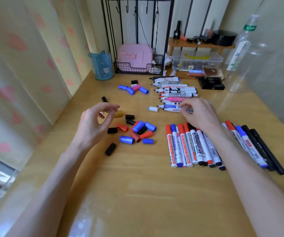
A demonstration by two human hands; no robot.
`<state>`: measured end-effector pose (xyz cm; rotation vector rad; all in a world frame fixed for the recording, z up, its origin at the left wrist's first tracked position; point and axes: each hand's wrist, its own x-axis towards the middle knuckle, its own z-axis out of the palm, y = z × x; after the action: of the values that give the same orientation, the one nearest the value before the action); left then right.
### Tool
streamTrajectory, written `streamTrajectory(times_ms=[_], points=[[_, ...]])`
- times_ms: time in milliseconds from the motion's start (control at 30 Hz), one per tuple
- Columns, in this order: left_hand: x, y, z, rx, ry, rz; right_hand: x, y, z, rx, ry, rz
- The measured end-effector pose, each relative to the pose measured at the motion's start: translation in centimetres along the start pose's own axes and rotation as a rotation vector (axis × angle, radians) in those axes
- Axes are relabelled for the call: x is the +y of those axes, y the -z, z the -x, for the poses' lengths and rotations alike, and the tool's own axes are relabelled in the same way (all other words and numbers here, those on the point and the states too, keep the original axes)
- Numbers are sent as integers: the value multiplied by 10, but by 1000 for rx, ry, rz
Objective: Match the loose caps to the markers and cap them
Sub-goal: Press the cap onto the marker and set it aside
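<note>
Head view: marker-capping station on a glossy wooden table [137, 194], both hands in frame.

Containers: a blue plastic cup [101, 65] with a bear face, contents not visible; a black wire basket [120, 67] holding a pink box [134, 55]; a clear lidded tub [196, 61] of small dark pieces; a clear plastic bottle [240, 53] whose green neck label is unreadable. Legible print: "WHITEBOARD MARKER" on barrels in both the uncapped markers [173, 90] stacked at the back and the capped markers [189, 144] laid out nearer. Loose caps [137, 131], smooth plastic cylinders in blue, red and black, lie heaped at centre. The far caps [134, 88] are blue, pink and black. Right hand [200, 114]: grip narrow, fingertips pinching the nearest white marker [172, 110]. Left hand [94, 124]: blurred, raised beside the heap, fingers loosely curved, nothing visible in its grip.
</note>
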<state>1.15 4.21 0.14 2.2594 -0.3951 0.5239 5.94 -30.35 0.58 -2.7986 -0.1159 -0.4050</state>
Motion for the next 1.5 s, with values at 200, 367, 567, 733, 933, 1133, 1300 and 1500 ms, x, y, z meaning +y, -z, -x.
streamTrajectory(times_ms=[200,367,567,733,933,1133,1300,1500], points=[[-4,0,-2,-4,51,4,7,-6,-1,10,-11,18],[-4,-4,-2,-115,11,22,4,-5,-3,3,-51,68],[-4,-2,1,-205,12,62,-2,-2,-2,19,-15,4],[3,-5,7,-406,-29,25,-20,10,26,96,144,-101],[2,-3,10,-499,-76,-177,-36,19,63,64,194,-148],[5,-4,11,-427,-91,-108,-49,8,82,98,274,-198],[23,-6,11,-375,-68,55,-53,5,91,107,335,-203],[32,-20,17,-376,-63,127,-64,0,96,102,390,-179]])
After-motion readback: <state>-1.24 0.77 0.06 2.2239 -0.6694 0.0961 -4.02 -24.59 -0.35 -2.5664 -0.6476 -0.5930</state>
